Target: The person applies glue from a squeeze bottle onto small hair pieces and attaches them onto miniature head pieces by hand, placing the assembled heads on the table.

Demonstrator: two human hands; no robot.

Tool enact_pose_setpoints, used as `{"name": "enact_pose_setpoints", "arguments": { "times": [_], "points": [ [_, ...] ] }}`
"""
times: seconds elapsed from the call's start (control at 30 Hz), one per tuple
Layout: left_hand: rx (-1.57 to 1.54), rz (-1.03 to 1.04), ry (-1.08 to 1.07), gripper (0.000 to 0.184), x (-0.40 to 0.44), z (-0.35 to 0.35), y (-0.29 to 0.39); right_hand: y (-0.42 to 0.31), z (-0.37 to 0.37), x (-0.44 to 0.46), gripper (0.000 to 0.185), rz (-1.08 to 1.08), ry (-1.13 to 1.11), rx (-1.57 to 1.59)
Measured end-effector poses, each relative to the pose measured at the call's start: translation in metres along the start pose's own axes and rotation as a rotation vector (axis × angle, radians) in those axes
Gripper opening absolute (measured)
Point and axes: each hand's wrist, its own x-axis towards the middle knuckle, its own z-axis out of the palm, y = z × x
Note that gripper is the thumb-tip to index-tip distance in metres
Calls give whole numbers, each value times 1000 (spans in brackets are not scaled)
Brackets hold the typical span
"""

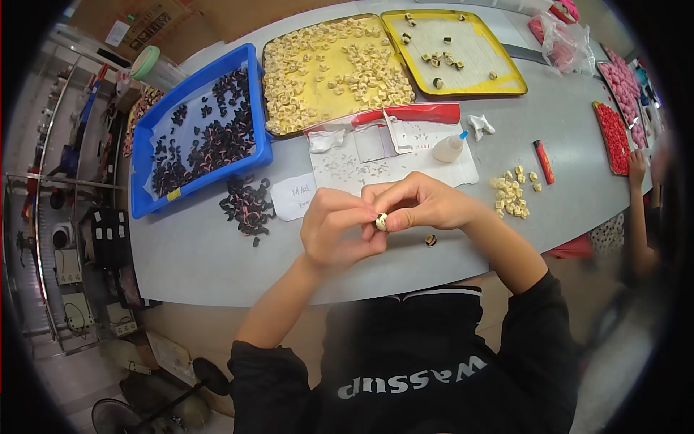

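Close together over the table's near part are my left hand (340,228) and my right hand (423,202). Between their fingertips is a small cream piece with dark parts (381,222), pinched from both sides. A similar small dark and cream piece (431,240) lies on the table just right of my hands. Beyond them, a white sheet (354,170) bears small scraps and a white glue bottle with a blue tip (449,147). Loose cream pieces (512,195) lie to the right, and a pile of black and pink pieces (248,207) to the left.
A blue tray (266,145) of black pieces stands left. Two yellow trays, one full of cream pieces (271,124) and one holding several finished-looking pieces (470,92), are at the back. A red tube (543,162) lies right. Another person's arm (636,210) shows at far right.
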Motion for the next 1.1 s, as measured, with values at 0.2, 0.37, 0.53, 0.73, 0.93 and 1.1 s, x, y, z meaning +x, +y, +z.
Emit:
{"name": "enact_pose_setpoints", "arguments": {
  "times": [0.2, 0.37, 0.53, 0.73, 0.93, 1.1],
  "points": [
    [-25, -27, -78, 43, -2, -4, 4, 1, 0, 0, 28, 33, -43, -3],
    [8, 4, -103, 44, -4, -7, 3, 1, 2, 0, 21, 26, -85, -20],
    [-19, 8, -105, 44, -4, -7, 2, 2, 2, 0, 18, 38, -84, -13],
    [-30, 16, -94, 45, -5, -5, 2, 0, 3, 0, 17, 58, -81, 18],
    [-47, 19, -78, 47, -7, -4, 0, -2, 4, 1, 16, 74, -85, 19],
    [-48, 22, -85, 49, -8, -4, -1, -1, 4, 0, 15, 69, -81, 2]
  ]
}}
